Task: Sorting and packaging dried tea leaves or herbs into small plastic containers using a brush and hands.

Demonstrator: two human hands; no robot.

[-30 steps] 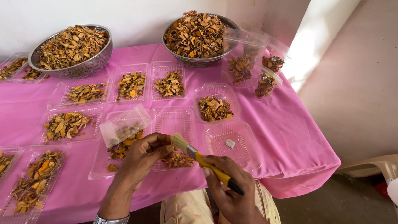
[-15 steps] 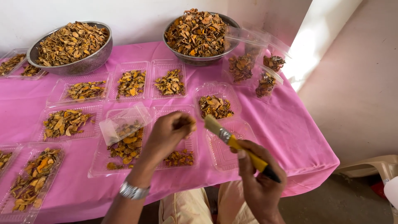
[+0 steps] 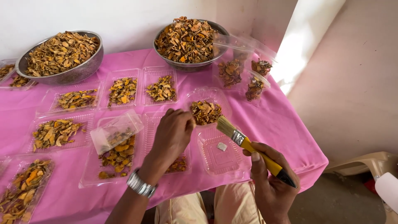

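While the left hand (image 3: 173,133) reaches forward over the pink cloth (image 3: 282,120), clear trays crowd it on every side. Just beyond its fingertips sits a round tray (image 3: 206,111) of dried orange-brown chips, touching or nearly touching the fingers; whether a chip is pinched cannot be told, since the fingers curl downward and hide their tips. Under the palm lies a tray with a few chips (image 3: 177,164), mostly covered by the wrist. To that hand's left, a tray with a loose lid (image 3: 116,132) tilted over its chips. Farther ahead, three filled trays in a row, then two steel bowls (image 3: 62,58) heaped with the same chips. Ahead and to the right, tilted open boxes (image 3: 244,76) with darker pieces.

Left hand: back up, fingers bunched narrow, a metal watch band (image 3: 141,185) on the wrist.

Right hand (image 3: 269,186): near the table edge, closed round the yellow handle of a brush (image 3: 251,147), thumb on top. Brush slants up and left, bristles above an empty tray (image 3: 219,153) holding one small pale scrap, just right of the left hand and apart from it.
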